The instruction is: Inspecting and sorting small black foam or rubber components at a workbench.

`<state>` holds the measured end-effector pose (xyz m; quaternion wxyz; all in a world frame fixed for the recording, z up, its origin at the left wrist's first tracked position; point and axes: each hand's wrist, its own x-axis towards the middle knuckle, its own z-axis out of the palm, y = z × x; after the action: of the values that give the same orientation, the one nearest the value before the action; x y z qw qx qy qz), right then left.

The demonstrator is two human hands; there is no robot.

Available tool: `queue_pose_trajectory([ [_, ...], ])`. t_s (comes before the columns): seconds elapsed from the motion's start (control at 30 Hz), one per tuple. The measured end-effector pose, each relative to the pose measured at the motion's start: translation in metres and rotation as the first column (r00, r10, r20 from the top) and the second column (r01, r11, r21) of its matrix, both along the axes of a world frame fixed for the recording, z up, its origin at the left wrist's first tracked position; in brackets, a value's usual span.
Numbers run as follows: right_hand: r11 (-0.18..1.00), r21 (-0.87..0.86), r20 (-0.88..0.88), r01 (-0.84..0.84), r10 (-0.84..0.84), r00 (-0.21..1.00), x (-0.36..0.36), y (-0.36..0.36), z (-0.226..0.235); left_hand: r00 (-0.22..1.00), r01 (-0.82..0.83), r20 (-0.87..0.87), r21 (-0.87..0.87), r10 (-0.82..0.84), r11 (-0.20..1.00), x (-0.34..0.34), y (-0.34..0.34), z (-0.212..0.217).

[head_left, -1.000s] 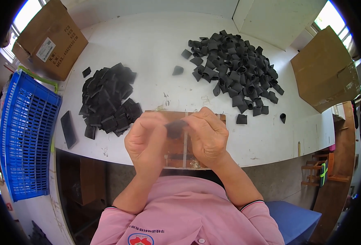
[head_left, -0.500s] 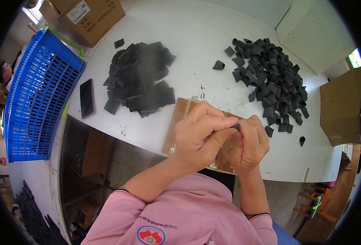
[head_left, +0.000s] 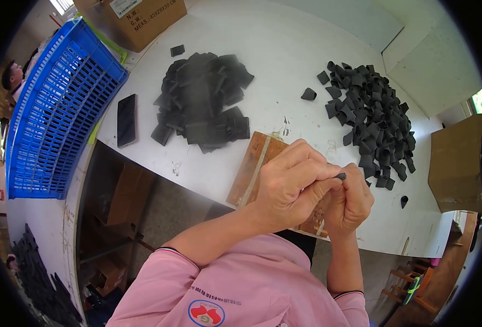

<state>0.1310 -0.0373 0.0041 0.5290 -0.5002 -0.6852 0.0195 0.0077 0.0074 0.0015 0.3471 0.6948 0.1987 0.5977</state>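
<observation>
Close together above a brown wooden board (head_left: 246,173), my left hand (head_left: 290,188) and my right hand (head_left: 351,204) pinch one small black piece (head_left: 341,176) between thumbs and fingertips. Only a dark end of the piece shows; the fingers cover the rest. Both hands are closed. To the left beyond them lies a heap of flat black rectangular pieces (head_left: 200,95). A larger heap of black pieces curled into loops (head_left: 374,120) lies at the right, with a single curled piece (head_left: 308,94) apart from it.
A phone (head_left: 126,121) lies near the table's left edge, beside a tall blue plastic basket (head_left: 61,117). Cardboard boxes stand at the back left (head_left: 143,24) and far right (head_left: 456,163). One more loop (head_left: 404,201) sits near the right front. Another person (head_left: 16,76) is beyond the basket.
The whole view has shifted, so the table and heaps appear further right. Both hands still pinch the small black piece, with little change in their grip.
</observation>
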Motion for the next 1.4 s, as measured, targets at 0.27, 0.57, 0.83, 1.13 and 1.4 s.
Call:
queue_pose_trajectory([
  [0.27, 0.997, 0.057, 0.149, 0.047, -0.055, 0.987, 0.0, -0.004, 0.005, 0.965, 0.17, 0.226, -0.144, -0.135, 0.975, 0.007, -0.001, -0.01],
  [0.57, 0.998, 0.056, 0.149, 0.034, -0.042, 0.988, 0.008, 0.002, 0.003, 1.0, -0.003, 0.006, -0.049, 0.003, 0.999, -0.008, 0.012, -0.022],
  [0.83, 0.896, -0.442, -0.606, 0.045, -0.335, 0.721, 0.039, 0.009, -0.01, 0.316, -0.649, -0.888, 0.053, 0.333, 0.759, -0.035, 0.088, -0.104],
  [1.13, 0.73, -0.654, -0.477, -0.199, -0.194, 0.857, -0.003, -0.051, -0.028, 0.331, -0.529, -0.898, 0.078, 0.29, 0.845, -0.046, 0.108, -0.107],
  [1.4, 0.884, -0.468, -0.224, 0.001, -0.12, 0.967, -0.028, -0.053, -0.03, 0.904, 0.424, 0.41, -0.823, -0.122, 0.378, -0.042, -0.003, -0.039],
])
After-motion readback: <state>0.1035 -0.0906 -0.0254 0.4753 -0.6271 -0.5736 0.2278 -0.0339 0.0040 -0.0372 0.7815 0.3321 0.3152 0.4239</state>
